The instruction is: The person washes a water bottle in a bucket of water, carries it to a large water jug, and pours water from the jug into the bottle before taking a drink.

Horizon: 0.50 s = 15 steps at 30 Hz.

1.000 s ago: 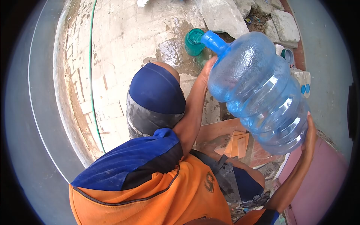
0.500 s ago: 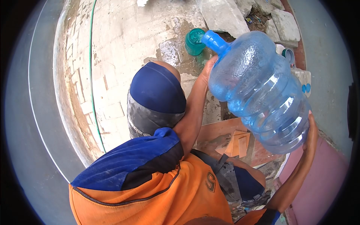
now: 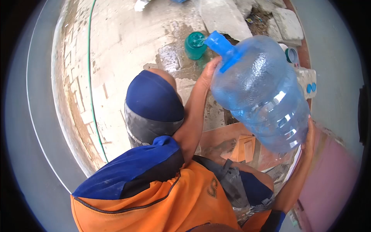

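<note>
A large clear blue water jug (image 3: 262, 92) lies tilted across the view, its blue neck (image 3: 219, 43) pointing up and left. Water runs from its mouth into a green see-through container (image 3: 195, 46) standing on the wet ground. My left hand (image 3: 210, 71) grips the jug below the neck, with most fingers hidden under it. At the other end, my right hand (image 3: 309, 135) holds the jug's base, fingers wrapped against its side.
A green hose (image 3: 89, 77) runs along the pavement at left. Concrete slabs (image 3: 226, 17) and rubble lie ahead. Two blue caps (image 3: 311, 88) rest on a pale block at right, near a white tub (image 3: 291, 55). Orange-brown tile pieces (image 3: 243, 149) lie below the jug.
The jug and both hands have shifted slightly left in the view, along with the surroundings. The jug has rolled a little, and water still flows into the green container.
</note>
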{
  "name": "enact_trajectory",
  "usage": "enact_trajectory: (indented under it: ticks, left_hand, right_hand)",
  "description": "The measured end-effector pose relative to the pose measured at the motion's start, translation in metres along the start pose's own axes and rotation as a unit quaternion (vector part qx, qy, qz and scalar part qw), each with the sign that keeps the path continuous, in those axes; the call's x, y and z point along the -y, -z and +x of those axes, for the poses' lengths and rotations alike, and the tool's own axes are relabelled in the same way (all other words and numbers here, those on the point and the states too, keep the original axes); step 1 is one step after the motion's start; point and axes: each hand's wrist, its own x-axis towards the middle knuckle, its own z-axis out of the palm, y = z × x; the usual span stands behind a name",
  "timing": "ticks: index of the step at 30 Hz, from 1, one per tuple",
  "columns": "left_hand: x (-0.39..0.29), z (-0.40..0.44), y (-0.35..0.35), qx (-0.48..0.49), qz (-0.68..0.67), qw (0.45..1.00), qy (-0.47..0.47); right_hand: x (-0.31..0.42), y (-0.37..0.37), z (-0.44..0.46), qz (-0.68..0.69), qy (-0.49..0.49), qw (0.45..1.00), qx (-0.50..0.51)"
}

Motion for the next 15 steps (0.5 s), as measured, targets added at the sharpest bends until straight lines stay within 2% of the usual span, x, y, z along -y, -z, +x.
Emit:
enact_trajectory:
  ticks: [1,2,4,6,7,8,11,14,15]
  left_hand:
    - [0.004,0.001,-0.001,-0.011,0.028,1.000,-0.010]
    - [0.000,-0.007,-0.006,0.003,0.058,0.998,0.028]
    - [-0.006,-0.013,-0.022,0.056,0.067,0.992,0.090]
    - [0.001,-0.032,-0.061,0.062,0.181,0.981,0.014]
    - [0.008,-0.043,-0.080,0.057,0.212,0.976,-0.008]
    - [0.007,-0.033,-0.077,0.067,0.124,0.990,0.021]
    - [0.012,-0.024,-0.070,0.064,0.201,0.978,-0.008]
    - [0.012,-0.003,-0.049,0.120,0.239,0.963,0.019]
    - [0.017,0.001,-0.052,0.110,0.250,0.962,0.024]
  right_hand:
    - [-0.010,0.005,0.005,0.044,-0.006,0.999,0.025]
    - [-0.009,-0.002,-0.003,0.053,-0.010,0.998,0.038]
    - [-0.019,0.012,-0.015,-0.016,-0.036,0.999,-0.035]
    - [-0.034,0.025,-0.025,-0.057,-0.058,0.992,-0.092]
    - [-0.053,0.032,-0.024,-0.014,-0.035,0.997,-0.067]
    - [-0.060,0.027,-0.027,0.023,-0.033,0.996,-0.080]
    - [-0.084,0.026,-0.041,0.089,-0.033,0.991,-0.094]
    - [-0.121,0.033,-0.037,0.138,-0.033,0.985,-0.102]
    - [-0.137,0.036,-0.033,0.154,-0.038,0.982,-0.106]
